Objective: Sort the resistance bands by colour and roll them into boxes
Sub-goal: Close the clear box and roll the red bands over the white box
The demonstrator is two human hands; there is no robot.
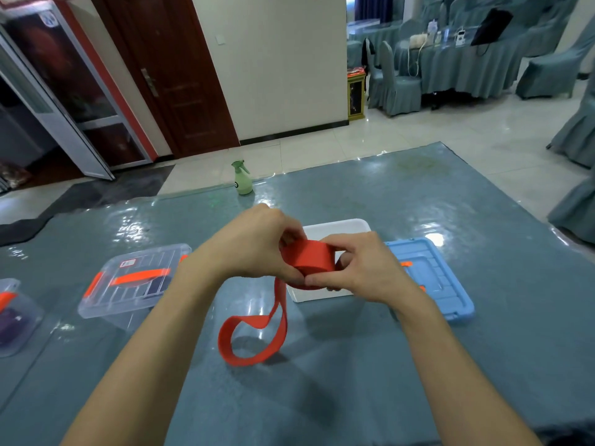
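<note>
Together both hands (pixel 257 243) (pixel 363 268) grip a flat, smooth red band (pixel 314 259), half-rolled.

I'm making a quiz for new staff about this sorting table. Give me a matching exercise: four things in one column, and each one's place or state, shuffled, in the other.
Things
1. red band
2. spray bottle
3. blue lid
4. clear box with orange handle

Places or states
A. closed, left of the left hand
B. lying flat, right of the white box
C. partly rolled, gripped by the left hand and right hand
D. upright at the far edge of the table

Pairs: 1-C, 2-D, 3-B, 4-A
</note>
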